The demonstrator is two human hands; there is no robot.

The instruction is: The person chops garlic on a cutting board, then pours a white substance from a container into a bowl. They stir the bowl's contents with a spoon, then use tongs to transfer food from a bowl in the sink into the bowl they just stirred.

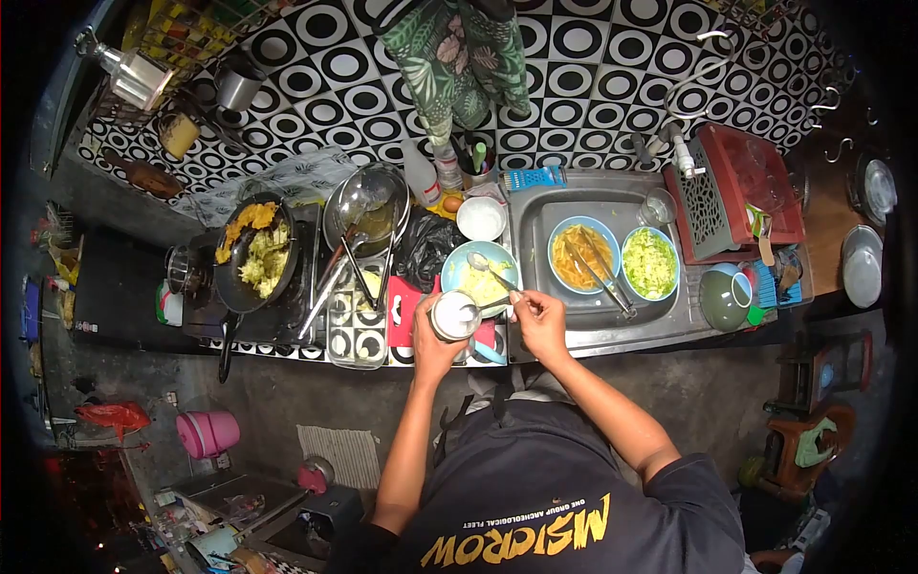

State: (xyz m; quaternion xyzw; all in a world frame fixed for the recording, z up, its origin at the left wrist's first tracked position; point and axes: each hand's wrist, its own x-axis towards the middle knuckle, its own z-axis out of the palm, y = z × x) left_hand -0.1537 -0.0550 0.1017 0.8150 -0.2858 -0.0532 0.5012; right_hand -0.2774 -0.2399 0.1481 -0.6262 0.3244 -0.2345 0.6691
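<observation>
My left hand point(435, 346) is wrapped around a jar point(455, 316) with white contents, its open mouth facing up. To its right, my right hand point(541, 327) pinches a spoon point(495, 305), whose shaft points toward the jar mouth. Just beyond the jar is a light blue bowl point(453, 273) of pale shredded food point(481, 286). A larger metal spoon point(485, 263) lies across that bowl, its handle reaching close to my right fingertips. Under the jar and bowl is a red board point(402, 320) at the counter's front.
The sink point(531, 206) at right holds a bowl of orange-brown mixture point(571, 251) with tongs point(602, 275), and a bowl of green shreds point(650, 263). On the left, a frying pan point(229, 287) with food sits on the stove. A black plastic bag point(428, 251) and white bowl point(481, 219) stand behind.
</observation>
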